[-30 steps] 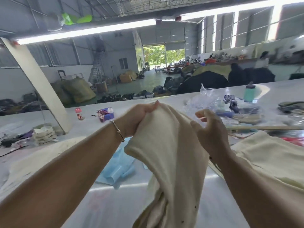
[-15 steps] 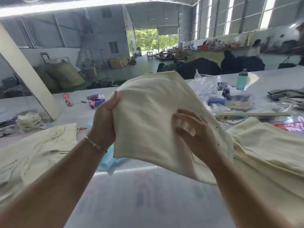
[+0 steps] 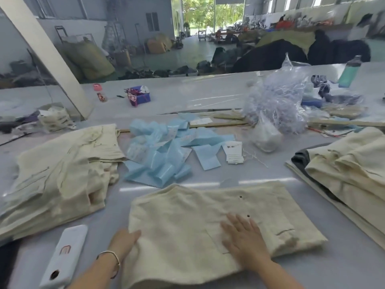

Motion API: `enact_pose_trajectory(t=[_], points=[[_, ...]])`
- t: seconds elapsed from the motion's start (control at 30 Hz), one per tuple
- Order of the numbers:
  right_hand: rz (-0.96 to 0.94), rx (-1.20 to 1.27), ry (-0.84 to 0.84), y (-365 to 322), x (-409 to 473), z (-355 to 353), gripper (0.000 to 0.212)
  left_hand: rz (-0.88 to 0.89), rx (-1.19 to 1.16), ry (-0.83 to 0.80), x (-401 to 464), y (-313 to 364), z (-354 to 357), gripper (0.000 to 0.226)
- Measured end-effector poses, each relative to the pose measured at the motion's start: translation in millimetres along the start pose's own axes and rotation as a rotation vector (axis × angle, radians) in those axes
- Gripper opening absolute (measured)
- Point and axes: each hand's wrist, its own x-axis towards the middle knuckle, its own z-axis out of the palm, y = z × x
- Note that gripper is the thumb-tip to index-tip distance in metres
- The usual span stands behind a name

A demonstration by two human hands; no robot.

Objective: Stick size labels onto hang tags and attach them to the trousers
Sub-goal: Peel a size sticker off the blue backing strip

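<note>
Trousers (image 3: pixel 187 226) that you held up in the air a moment ago now lie folded flat on the table (image 3: pixel 291 274). Your right hand (image 3: pixel 245 238) rests flat on them, fingers spread. Your left hand (image 3: pixel 123 240) touches their left edge, fingers straight.

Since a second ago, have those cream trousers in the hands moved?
Yes. The trousers have come down from mid-air and now lie flat on the table.

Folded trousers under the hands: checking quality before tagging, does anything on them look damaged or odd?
The folded trousers lie flat under the right hand, the left hand at their edge. A brownish smudge near their right corner looks like a stain; nothing else stands out.
</note>
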Motion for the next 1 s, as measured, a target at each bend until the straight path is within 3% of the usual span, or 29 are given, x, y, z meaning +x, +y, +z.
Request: enact_pose_trajectory(t=[0.17,0.23,0.3,0.4,0.5,0.63,0.7,0.8,0.9,0.93,1.0], points=[[-0.014,-0.02,0.179,-10.8,4.0,-6.4,0.045,0.16,0.063,0.022,16.7,-15.9,2.5,0.03],[0.286,-0.027,0.11,4.2,7.2,-6.0,0.054,0.182,0.078,0.075,20.2,-18.0,8.0,0.033],[0.613,-0.058,0.159,24.8,5.0,-13.1,0.067,0.183,0.105,0.152,19.8,-15.4,12.7,0.035],[0.838,0.057,0.194,48.5,-2.9,-28.9,0.085,0.162,0.243,0.291,20.1,-8.8,15.0,0.044],[0.806,0.255,0.174,63.9,-3.1,-39.2,0.07,0.24,0.51,0.433,23.0,-8.7,23.1,0.058],[0.725,0.782,0.268,67.1,-1.6,-62.4,0.033,0.325,0.611,0.452,21.0,17.4,43.8,0.027],[0.629,0.947,0.344,60.1,-2.0,-74.2,0.025,0.443,0.401,0.354,10.8,48.1,62.6,0.029],[0.458,1.068,0.311,43.5,-2.3,-78.5,0.035,0.61,-0.004,-0.018,-30.0,102.8,102.1,0.017],[0.288,1.077,0.191,34.7,-3.7,-71.2,0.031,0.498,-0.331,-0.499,-71.5,146.9,152.0,0.011],[0.253,1.109,0.156,35.2,-4.0,-68.5,0.026,0.482,-0.36,-0.536,-78.3,155.5,165.2,0.017],[0.228,1.217,0.107,39.9,-3.3,-64.6,0.021,0.491,-0.351,-0.45,-83.3,165.6,182.8,0.024]])
